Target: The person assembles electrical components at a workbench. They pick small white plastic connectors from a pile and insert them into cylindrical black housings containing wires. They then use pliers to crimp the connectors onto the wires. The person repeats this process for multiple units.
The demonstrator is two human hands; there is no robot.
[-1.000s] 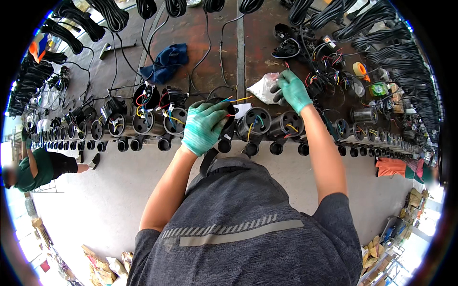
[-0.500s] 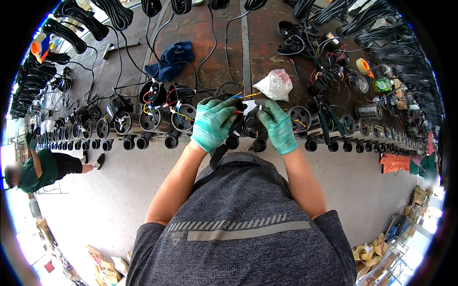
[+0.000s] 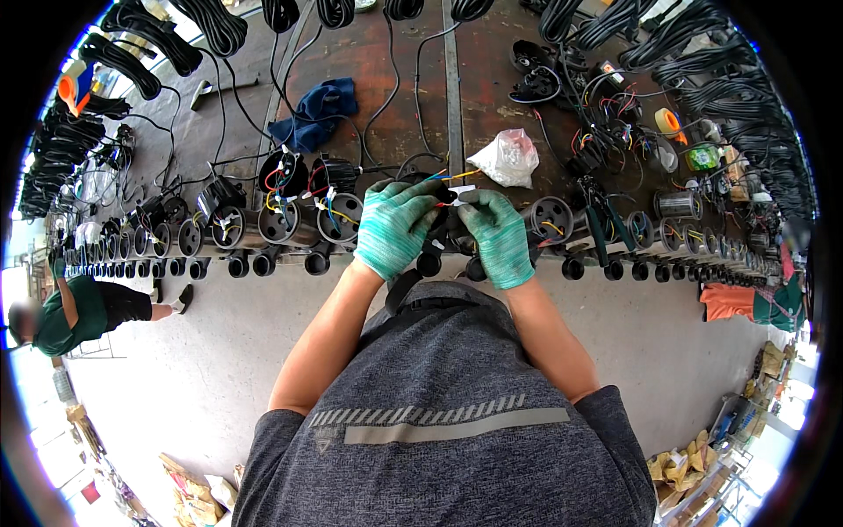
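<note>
My left hand (image 3: 392, 227), in a green glove, is closed around thin coloured wires (image 3: 450, 176). Blue and yellow ends stick out past its fingers, and a red one shows at the fingertips. My right hand (image 3: 499, 237), also gloved, is pinched at a small white piece (image 3: 457, 201) right beside that red wire. Behind the fingertips a white tab (image 3: 466, 188) is partly covered. Black cylindrical housings with wires inside stand on both sides, such as one (image 3: 338, 216) by my left hand and another (image 3: 551, 218) by my right.
A bag of small white pieces (image 3: 506, 158) lies just beyond my hands, with a blue cloth (image 3: 316, 112) farther left. Pliers (image 3: 603, 220) rest at the right. Coiled black cables (image 3: 211, 25) line the far edge. Another person (image 3: 81, 309) is at the left.
My right hand has moved left with the small white piece, up to the red wire at my left fingertips. The left hand has stayed nearly still.
</note>
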